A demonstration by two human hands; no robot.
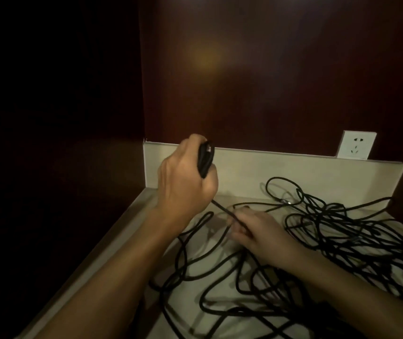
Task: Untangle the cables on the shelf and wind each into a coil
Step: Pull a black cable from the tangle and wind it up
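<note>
the left hand (185,177) is closed around a small black coil (205,159), the right hand (254,232) pinches its running strand (222,208); the tangled cables (342,231) lie on the shelf (317,172), soft and light, best held near the coil

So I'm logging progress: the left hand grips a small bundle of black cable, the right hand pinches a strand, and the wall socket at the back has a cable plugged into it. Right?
Not quite. The head view shows the wall socket with nothing plugged in. The rest holds: the left hand grips a small bundle of black cable and the right hand pinches a strand.
</note>
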